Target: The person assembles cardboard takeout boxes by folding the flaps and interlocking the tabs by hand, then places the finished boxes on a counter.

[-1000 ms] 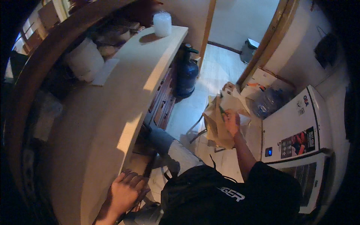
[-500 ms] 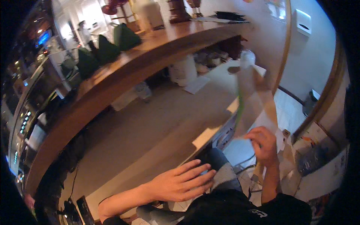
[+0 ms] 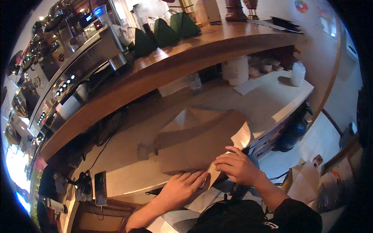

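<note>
Both hands on the brown paper!

Head view, and here's the brown paper (image 3: 202,139) lying on the surface (image 3: 126,179), spilling over the near edge. Left hand (image 3: 189,188): fingers laid together across its near side. Right hand (image 3: 237,166): fingers bent onto the paper's near right corner, index raised; whether either pinches, I can't tell!

Out to the containers: a white cylinder (image 3: 298,74) upright at the surface's far right corner, a white tub (image 3: 237,70) along the back edge, a clear container (image 3: 195,81) to its left. Contents? Too dim to tell! Below the right edge, a blue bottle (image 3: 292,135), partly hidden.
</note>
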The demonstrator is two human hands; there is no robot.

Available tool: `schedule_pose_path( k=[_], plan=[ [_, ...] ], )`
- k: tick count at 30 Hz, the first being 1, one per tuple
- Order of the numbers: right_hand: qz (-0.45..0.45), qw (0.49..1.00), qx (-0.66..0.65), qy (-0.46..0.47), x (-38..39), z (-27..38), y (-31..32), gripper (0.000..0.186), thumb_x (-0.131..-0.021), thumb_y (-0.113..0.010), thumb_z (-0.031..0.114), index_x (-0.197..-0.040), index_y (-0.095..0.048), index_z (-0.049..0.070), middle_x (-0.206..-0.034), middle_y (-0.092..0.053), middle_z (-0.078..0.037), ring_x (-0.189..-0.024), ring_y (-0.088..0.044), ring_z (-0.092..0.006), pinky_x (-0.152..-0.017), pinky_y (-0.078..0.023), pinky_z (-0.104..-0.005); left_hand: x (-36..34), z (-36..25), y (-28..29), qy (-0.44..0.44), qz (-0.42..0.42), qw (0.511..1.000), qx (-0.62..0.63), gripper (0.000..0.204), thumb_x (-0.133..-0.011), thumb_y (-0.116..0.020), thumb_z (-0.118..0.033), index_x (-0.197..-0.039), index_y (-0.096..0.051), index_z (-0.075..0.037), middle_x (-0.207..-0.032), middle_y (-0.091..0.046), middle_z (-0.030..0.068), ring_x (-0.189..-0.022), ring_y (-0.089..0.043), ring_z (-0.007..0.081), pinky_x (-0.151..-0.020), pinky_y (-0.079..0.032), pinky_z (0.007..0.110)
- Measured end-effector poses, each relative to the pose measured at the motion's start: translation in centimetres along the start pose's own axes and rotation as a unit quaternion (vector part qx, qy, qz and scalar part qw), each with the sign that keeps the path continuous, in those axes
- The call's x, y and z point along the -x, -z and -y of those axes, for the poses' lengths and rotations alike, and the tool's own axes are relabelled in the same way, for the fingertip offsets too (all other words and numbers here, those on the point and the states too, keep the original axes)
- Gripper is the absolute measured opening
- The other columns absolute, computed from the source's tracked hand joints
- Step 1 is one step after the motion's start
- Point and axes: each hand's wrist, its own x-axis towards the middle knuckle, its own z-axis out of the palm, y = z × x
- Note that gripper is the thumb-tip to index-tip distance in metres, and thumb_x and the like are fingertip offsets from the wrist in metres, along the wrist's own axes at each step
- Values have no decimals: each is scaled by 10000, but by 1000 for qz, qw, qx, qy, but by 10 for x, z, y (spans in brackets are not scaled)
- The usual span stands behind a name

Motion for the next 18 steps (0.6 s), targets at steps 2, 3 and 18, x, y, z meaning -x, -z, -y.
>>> schedule_pose_path(
  k=[2,3,18],
  plan=[
    [-13,999,-43,-4,-3,-6,-12,225,-858,-710,82,-1083,-708,90,-1117,-720,-48,-1097,-678,-248,-1028,-479,-471,15,-3,-5,49,-55,997,9,488,-848,-737,-219,-1297,-628,-63,-1209,-698,82,-1078,-659,255,-939,-495,388],
    [-19,997,-64,-27,-4,-9,-18,219,-848,-729,92,-1066,-708,86,-1116,-725,-52,-1071,-682,-248,-1002,-486,-459,20,-2,-7,85,-67,994,4,430,-845,-743,-212,-1242,-649,-78,-1139,-703,75,-1032,-658,261,-904,-494,396],
    [-84,976,28,-198,-30,-23,-62,346,-907,-725,233,-1228,-706,107,-1168,-699,-107,-1100,-633,-359,-1013,-448,-554,1,31,-40,315,-206,926,-34,445,-902,-711,-189,-1343,-657,-157,-1326,-615,140,-1242,-566,370,-1019,-474,500]
  ],
)
